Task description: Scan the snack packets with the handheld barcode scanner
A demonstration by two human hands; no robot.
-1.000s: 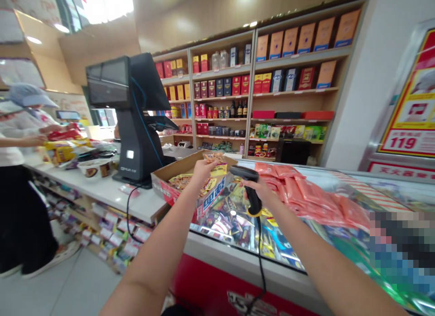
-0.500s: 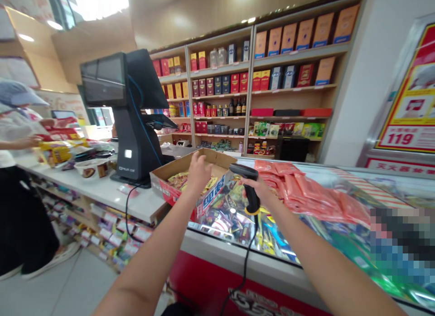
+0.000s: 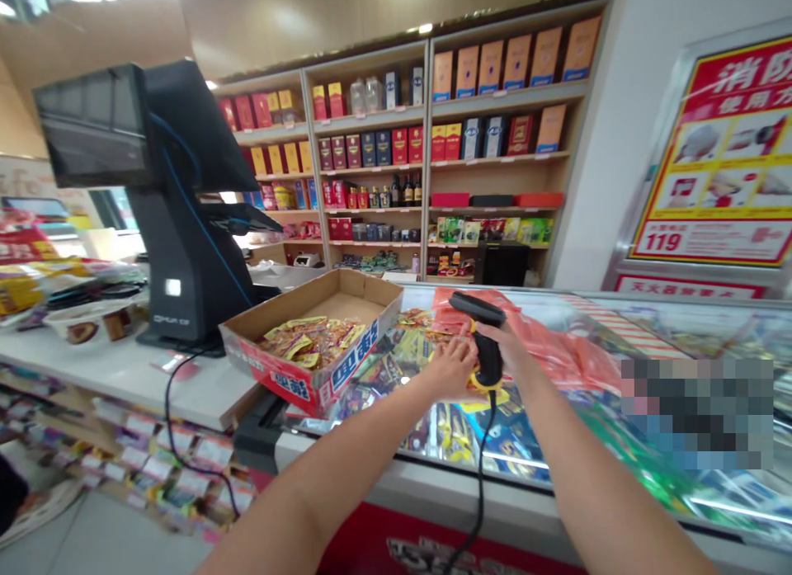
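Note:
My right hand point(image 3: 512, 350) is wrapped round the handle of a black barcode scanner point(image 3: 488, 344) with a yellow trim. Its cord hangs down over the front of the glass counter. Close against the scanner's left side is my left hand point(image 3: 454, 367), its fingers bent and drawn together; what they hold, if anything, I cannot make out. To the left, an open cardboard box point(image 3: 247, 362) with red and blue print sits tilted on the counter edge. Small yellow-and-red snack packets point(image 3: 309, 341) lie inside it.
Orange-red plastic packages point(image 3: 557, 348) are piled on the glass counter point(image 3: 396, 455), right of the scanner. A black cash register point(image 3: 186, 228) stands on the white counter point(image 3: 204, 385). Shelves point(image 3: 371, 171) of boxed goods line the back wall, beside a fire poster point(image 3: 721, 162).
My left hand has moved right, from above the box to beside the scanner. The scanner is more to the right. The view has turned right, and the co-worker is mostly out of sight.

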